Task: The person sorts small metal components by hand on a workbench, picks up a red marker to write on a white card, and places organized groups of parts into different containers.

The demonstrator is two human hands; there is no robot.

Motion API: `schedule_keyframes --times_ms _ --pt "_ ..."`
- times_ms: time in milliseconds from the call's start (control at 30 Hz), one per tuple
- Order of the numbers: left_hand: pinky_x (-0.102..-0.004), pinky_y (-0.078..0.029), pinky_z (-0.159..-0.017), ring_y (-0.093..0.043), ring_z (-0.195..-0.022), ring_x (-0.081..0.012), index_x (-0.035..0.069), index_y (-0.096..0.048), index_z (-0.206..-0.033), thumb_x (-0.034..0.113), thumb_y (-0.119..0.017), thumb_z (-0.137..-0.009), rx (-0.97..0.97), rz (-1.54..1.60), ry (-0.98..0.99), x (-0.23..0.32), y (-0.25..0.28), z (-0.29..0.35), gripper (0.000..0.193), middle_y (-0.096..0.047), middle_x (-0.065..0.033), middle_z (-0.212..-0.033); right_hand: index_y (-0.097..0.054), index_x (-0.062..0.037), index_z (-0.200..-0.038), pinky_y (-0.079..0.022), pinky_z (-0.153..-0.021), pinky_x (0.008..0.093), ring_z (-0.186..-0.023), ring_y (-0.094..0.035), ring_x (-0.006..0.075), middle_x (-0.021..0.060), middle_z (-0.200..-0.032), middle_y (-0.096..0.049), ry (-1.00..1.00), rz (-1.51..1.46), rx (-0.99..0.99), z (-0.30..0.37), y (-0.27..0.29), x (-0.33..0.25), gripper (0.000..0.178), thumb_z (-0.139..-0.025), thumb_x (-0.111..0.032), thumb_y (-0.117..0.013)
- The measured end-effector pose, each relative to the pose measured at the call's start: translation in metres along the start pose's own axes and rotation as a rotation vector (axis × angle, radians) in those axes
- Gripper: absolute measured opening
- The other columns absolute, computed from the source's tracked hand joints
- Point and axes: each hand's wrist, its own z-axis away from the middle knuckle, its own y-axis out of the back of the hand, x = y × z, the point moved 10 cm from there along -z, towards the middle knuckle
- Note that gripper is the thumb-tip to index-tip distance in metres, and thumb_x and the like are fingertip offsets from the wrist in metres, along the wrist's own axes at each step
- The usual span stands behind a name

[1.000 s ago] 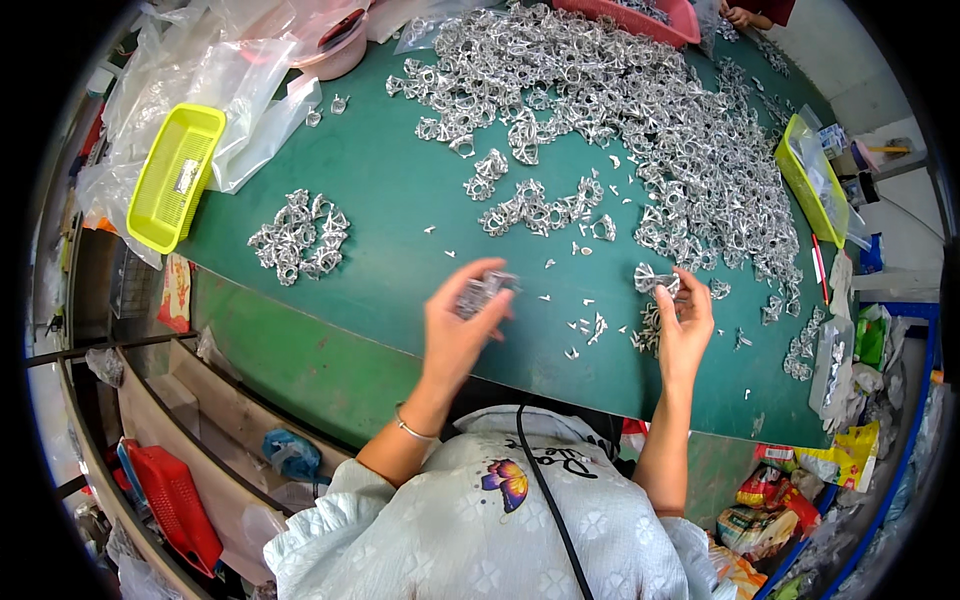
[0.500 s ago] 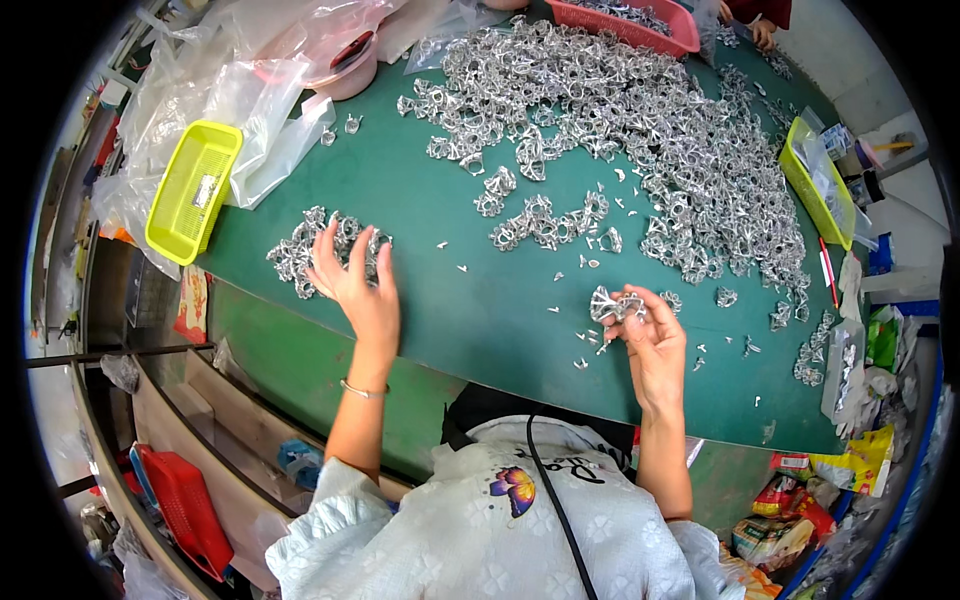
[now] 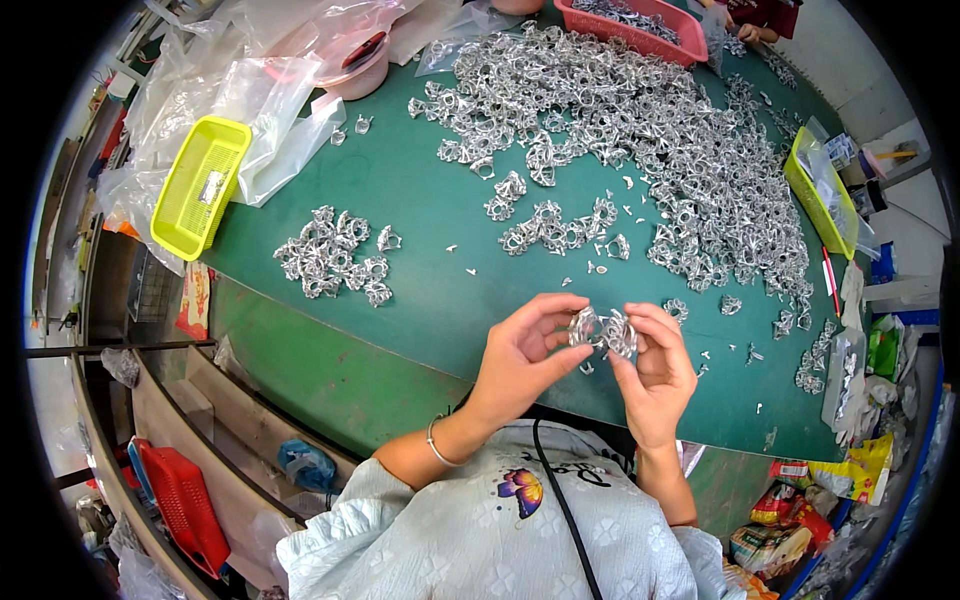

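Observation:
In front of my body, my left hand (image 3: 517,368) pinches one side of a silver openwork metal piece (image 3: 584,325) between thumb and fingers. My right hand (image 3: 655,382) grips a matching ring-shaped metal piece (image 3: 619,336) right beside it. The two touch or nearly touch; whether they are joined I cannot tell. Beyond the hands, a short row of similar pieces (image 3: 548,230) lies on the green table (image 3: 430,300), with small metal scraps scattered about. To the left sits a small pile of such pieces (image 3: 325,258).
A large heap of silver pieces (image 3: 690,160) covers the far right. Yellow-green baskets stand at the left (image 3: 200,190) and right (image 3: 822,195). At the back are a red basket (image 3: 640,38), a pink basin (image 3: 355,80) and plastic bags (image 3: 260,90). Another person's hand (image 3: 757,33) shows far right.
My left hand has come from the left pile to the right and now grips metal beside my right hand. One piece now lies at the left pile's right edge.

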Motion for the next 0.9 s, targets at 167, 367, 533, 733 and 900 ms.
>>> schedule_keyframes --times_ms 167,367,533,733,900 --pt "-0.0326 -0.045 -0.090 -0.051 -0.105 -0.0199 -0.006 -0.049 -0.115 -0.019 -0.061 -0.069 0.025 -0.417 -0.367 0.037 -0.015 0.013 0.049 -0.043 -0.0140 -0.115 -0.057 0.0071 -0.097 -0.047 -0.085 0.0335 -0.101 -0.055 0.0239 0.0179 -0.109 -0.054 0.150 0.110 0.075 0.005 0.000 -0.013 0.034 -0.065 0.020 -0.057" --pt "-0.0250 -0.050 -0.072 -0.056 -0.089 -0.0149 -0.001 -0.057 -0.110 -0.014 -0.065 -0.068 0.045 -0.534 -0.397 0.048 -0.022 0.020 0.045 -0.047 -0.0107 -0.110 -0.057 0.0042 -0.098 -0.050 -0.076 0.0335 -0.088 -0.060 0.0277 0.0199 -0.099 -0.061 0.382 0.374 0.085 0.015 -0.004 -0.038 0.036 -0.065 0.016 -0.063" --pt "-0.0244 -0.048 -0.069 -0.055 -0.090 -0.0147 -0.002 -0.056 -0.111 -0.016 -0.064 -0.067 0.008 -0.379 -0.340 0.045 -0.023 0.019 0.047 -0.046 -0.0102 -0.111 -0.054 0.0045 -0.103 -0.050 -0.075 0.0334 -0.089 -0.060 0.0269 0.0191 -0.099 -0.060 0.458 0.365 0.101 0.022 -0.005 -0.045 0.037 -0.069 0.016 -0.061" --pt "-0.0233 -0.044 -0.068 -0.052 -0.080 -0.0118 -0.002 -0.046 -0.123 0.006 -0.054 -0.088 0.021 0.405 0.302 -0.008 -0.018 0.015 0.037 -0.054 -0.0078 -0.100 -0.053 0.0051 -0.104 -0.048 -0.076 0.0307 -0.087 -0.059 0.0204 0.0133 -0.093 -0.061 -0.248 -0.413 0.157 0.018 -0.004 0.017 0.021 -0.084 0.004 -0.055" --pt "-0.0244 -0.042 -0.064 -0.052 -0.076 -0.0130 -0.003 -0.039 -0.128 0.029 -0.039 -0.096 -0.037 0.410 0.353 -0.015 -0.023 0.018 0.045 -0.058 -0.0095 -0.097 -0.055 0.0038 -0.104 -0.046 -0.069 0.0268 -0.077 -0.057 0.0140 0.0100 -0.086 -0.061 -0.473 -0.575 0.069 0.025 -0.017 0.035 0.016 -0.092 -0.005 -0.048"
